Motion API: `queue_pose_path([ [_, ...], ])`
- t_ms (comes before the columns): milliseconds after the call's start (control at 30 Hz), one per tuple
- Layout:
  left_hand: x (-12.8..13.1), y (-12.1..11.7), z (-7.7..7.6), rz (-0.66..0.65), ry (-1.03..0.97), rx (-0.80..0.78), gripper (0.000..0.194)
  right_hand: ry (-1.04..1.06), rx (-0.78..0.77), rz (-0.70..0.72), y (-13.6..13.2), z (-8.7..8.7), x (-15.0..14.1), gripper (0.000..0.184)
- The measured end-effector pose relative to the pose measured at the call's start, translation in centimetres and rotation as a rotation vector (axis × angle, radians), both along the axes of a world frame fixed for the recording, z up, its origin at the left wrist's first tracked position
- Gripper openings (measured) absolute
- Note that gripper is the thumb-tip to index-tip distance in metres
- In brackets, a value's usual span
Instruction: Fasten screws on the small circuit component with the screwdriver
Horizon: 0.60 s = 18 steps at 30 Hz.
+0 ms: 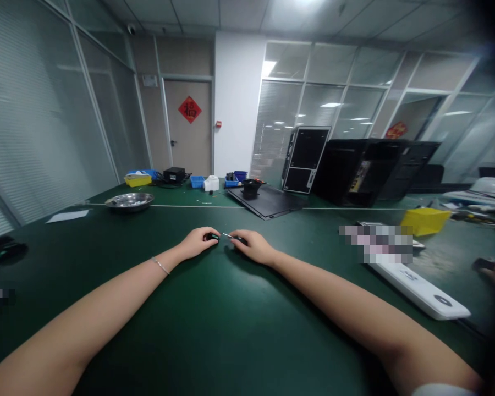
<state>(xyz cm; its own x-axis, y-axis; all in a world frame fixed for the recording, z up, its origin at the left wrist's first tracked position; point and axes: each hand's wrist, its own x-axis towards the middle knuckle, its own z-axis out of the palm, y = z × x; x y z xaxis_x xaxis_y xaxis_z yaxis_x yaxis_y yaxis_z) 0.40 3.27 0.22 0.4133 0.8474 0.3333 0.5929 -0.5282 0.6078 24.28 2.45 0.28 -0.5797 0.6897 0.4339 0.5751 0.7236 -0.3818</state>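
From the head camera, the person's two bare forearms reach out over a bench (pixel 214 335) covered in dark green matting, and the hands meet near its middle. The left hand (pixel 196 243) is curled closed around a small black part (pixel 211 237), most of which its fingers hide. A thin bracelet (pixel 160 265) circles that wrist. The right hand (pixel 253 247) is also curled closed, pinching a small screwdriver (pixel 240 240) with a dark handle. Its bright metal shaft points at the black part, and the tip sits just beside it.

Along the far edge of the bench stand a yellow bin (pixel 137 181), blue bins (pixel 197 181), a white plastic jug (pixel 211 183) and a black box (pixel 174 174). A steel bowl (pixel 129 201) and a sheet of paper (pixel 67 216) lie nearer the left edge. A flat black panel (pixel 266 202) lies near the far edge, with black computer cases (pixel 346 171) just past it. Towards the right edge are a yellow tub (pixel 424 221) and a long white bar (pixel 416 289). Another person's blurred hand (pixel 490 273) shows at the right edge of the view.
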Motion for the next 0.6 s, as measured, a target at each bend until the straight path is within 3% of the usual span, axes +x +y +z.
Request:
queue_pose_path([
  [133,-0.1,0.17,-0.1,-0.016,-0.092,0.009,0.027,-0.025,0.094,0.03,-0.02,-0.15,-0.03,0.028],
  [333,-0.28,0.58,-0.3,-0.072,-0.349,-0.174,0.035,-0.015,0.11,-0.014,-0.07,-0.24,0.09,0.024],
  [600,-0.16,0.28,0.05,-0.063,-0.242,-0.167,0.032,-0.038,0.104,0.001,-0.01,-0.4,0.19,0.025],
])
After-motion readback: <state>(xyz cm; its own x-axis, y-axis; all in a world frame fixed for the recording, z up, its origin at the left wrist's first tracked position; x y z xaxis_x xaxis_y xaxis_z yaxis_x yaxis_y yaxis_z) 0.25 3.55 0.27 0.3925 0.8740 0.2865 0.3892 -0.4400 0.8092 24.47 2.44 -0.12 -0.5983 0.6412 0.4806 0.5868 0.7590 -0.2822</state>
